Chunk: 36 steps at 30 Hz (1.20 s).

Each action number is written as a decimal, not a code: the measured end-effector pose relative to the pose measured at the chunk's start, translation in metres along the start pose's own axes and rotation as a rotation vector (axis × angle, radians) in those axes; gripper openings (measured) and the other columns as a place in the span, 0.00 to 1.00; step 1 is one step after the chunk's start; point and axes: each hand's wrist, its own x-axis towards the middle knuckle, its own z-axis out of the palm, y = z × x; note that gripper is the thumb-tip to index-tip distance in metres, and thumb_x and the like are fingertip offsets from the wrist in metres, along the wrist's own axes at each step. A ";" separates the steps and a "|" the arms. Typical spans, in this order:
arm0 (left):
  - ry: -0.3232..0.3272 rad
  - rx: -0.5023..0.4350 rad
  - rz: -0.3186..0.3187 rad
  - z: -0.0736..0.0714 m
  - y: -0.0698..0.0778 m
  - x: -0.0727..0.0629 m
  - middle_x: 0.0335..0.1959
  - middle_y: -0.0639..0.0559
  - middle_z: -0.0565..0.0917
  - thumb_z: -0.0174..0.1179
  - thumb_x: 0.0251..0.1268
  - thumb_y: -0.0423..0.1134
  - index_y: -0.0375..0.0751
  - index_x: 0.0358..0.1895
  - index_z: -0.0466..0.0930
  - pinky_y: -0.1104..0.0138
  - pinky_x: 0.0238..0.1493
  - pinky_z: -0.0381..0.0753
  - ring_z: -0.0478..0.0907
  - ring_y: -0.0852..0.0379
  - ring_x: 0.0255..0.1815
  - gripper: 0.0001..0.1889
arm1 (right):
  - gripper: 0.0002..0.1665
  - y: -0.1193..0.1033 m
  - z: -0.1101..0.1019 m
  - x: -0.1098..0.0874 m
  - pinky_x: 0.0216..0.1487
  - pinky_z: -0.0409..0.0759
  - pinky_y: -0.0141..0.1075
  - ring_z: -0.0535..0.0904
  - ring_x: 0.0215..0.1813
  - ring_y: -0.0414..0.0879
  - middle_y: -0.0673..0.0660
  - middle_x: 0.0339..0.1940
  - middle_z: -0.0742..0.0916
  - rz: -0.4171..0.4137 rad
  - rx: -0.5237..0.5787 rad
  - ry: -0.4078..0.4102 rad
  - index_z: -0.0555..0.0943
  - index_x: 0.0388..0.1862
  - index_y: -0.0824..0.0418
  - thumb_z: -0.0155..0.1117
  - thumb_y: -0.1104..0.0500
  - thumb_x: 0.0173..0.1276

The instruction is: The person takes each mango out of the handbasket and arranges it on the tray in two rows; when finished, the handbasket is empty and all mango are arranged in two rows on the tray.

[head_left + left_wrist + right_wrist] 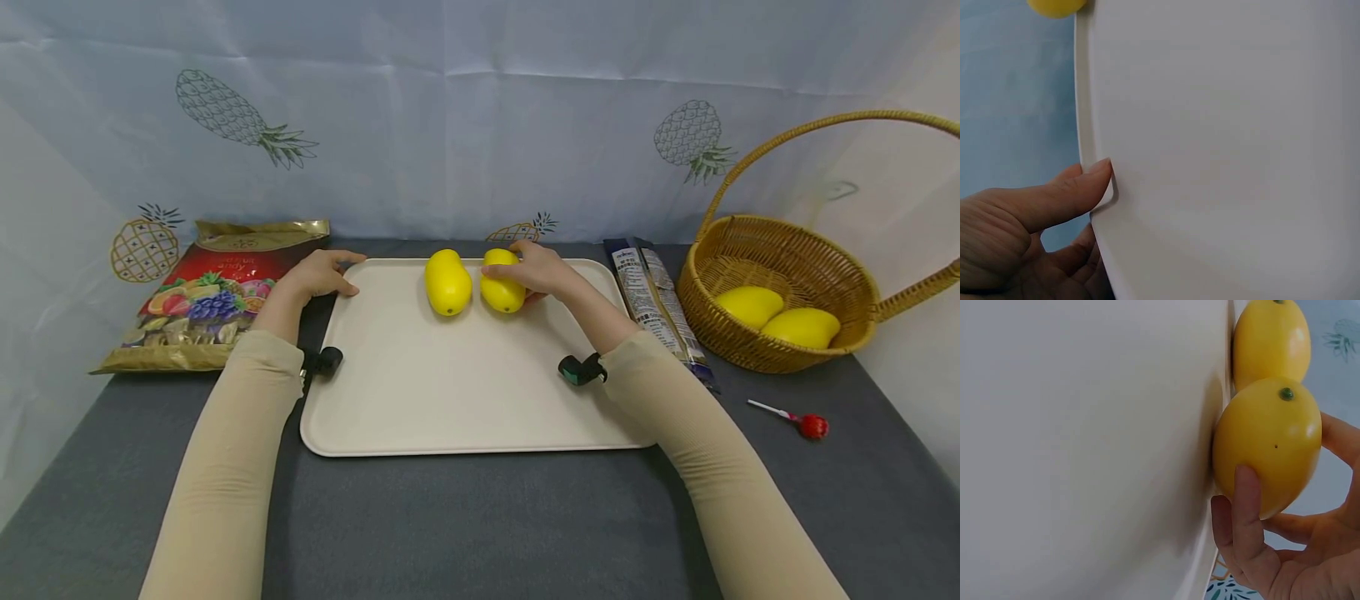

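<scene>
A cream tray [465,392] lies on the grey tabletop. Its far left corner is pinched by my left hand [317,272]; in the left wrist view the thumb [1079,190] presses over the rim while the other fingers stay outside it, partly hidden. My right hand [543,268] grips a yellow mango [502,292] at the tray's far edge, with fingers curled round its side in the right wrist view. Just left of it, a second yellow mango [447,283] rests on the tray.
Left of the tray leans a red and gold candy bag [217,296]. To the right are a dark printed packet [660,304], a wicker basket [780,242] with two yellow mangoes [801,327] inside, and a red lollipop [812,427]. A pineapple-print curtain [450,150] hangs behind.
</scene>
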 end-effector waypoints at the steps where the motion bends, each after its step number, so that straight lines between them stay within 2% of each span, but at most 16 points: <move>1: 0.000 0.000 0.000 0.000 0.000 0.000 0.71 0.23 0.58 0.58 0.70 0.33 0.42 0.78 0.56 0.49 0.57 0.67 0.62 0.38 0.58 0.35 | 0.54 0.000 0.000 0.000 0.38 0.87 0.39 0.81 0.56 0.54 0.63 0.73 0.71 0.000 0.000 -0.001 0.55 0.79 0.54 0.60 0.30 0.64; 10: -0.002 0.002 0.005 0.000 0.001 0.000 0.71 0.23 0.58 0.58 0.69 0.33 0.42 0.78 0.56 0.50 0.58 0.67 0.63 0.38 0.59 0.35 | 0.53 0.001 -0.003 -0.001 0.39 0.87 0.39 0.82 0.53 0.54 0.62 0.74 0.70 0.002 0.012 -0.020 0.55 0.80 0.54 0.59 0.30 0.65; 14: -0.001 0.005 0.003 0.000 0.001 0.000 0.70 0.23 0.60 0.59 0.69 0.33 0.42 0.78 0.56 0.51 0.56 0.67 0.63 0.39 0.55 0.35 | 0.53 0.000 -0.006 -0.005 0.41 0.87 0.40 0.80 0.57 0.55 0.63 0.72 0.72 0.004 0.030 -0.026 0.54 0.80 0.54 0.60 0.31 0.65; 17: 0.004 0.012 0.007 0.000 0.000 0.000 0.66 0.25 0.63 0.59 0.69 0.33 0.42 0.78 0.56 0.53 0.52 0.68 0.64 0.41 0.49 0.35 | 0.54 0.000 -0.011 -0.009 0.44 0.87 0.41 0.79 0.60 0.56 0.63 0.72 0.71 -0.004 0.058 -0.021 0.54 0.80 0.54 0.61 0.32 0.65; 20: 0.006 0.014 0.008 0.001 -0.001 0.001 0.64 0.26 0.64 0.59 0.69 0.34 0.42 0.78 0.57 0.54 0.49 0.67 0.64 0.43 0.46 0.35 | 0.53 0.003 -0.017 -0.012 0.47 0.86 0.43 0.78 0.62 0.57 0.62 0.75 0.69 -0.021 0.089 -0.019 0.54 0.80 0.54 0.61 0.32 0.65; 27: 0.000 0.002 -0.002 0.001 -0.002 0.002 0.71 0.24 0.59 0.59 0.69 0.33 0.43 0.78 0.56 0.50 0.56 0.67 0.62 0.39 0.56 0.35 | 0.50 0.007 -0.035 -0.024 0.53 0.85 0.47 0.76 0.64 0.58 0.61 0.75 0.69 -0.056 0.145 -0.005 0.54 0.80 0.55 0.61 0.36 0.67; 32: 0.008 -0.001 0.001 0.002 -0.002 0.003 0.68 0.26 0.61 0.58 0.69 0.33 0.43 0.78 0.57 0.52 0.53 0.66 0.62 0.41 0.53 0.35 | 0.48 0.009 -0.051 -0.035 0.59 0.81 0.50 0.73 0.68 0.60 0.63 0.75 0.67 -0.065 0.194 0.018 0.53 0.80 0.56 0.60 0.39 0.70; 36: 0.003 -0.007 -0.006 0.001 -0.002 0.002 0.71 0.24 0.58 0.58 0.69 0.33 0.43 0.78 0.56 0.49 0.57 0.67 0.62 0.39 0.58 0.35 | 0.46 0.012 -0.066 -0.044 0.59 0.81 0.48 0.72 0.69 0.60 0.63 0.76 0.67 -0.081 0.224 0.030 0.52 0.80 0.56 0.59 0.41 0.72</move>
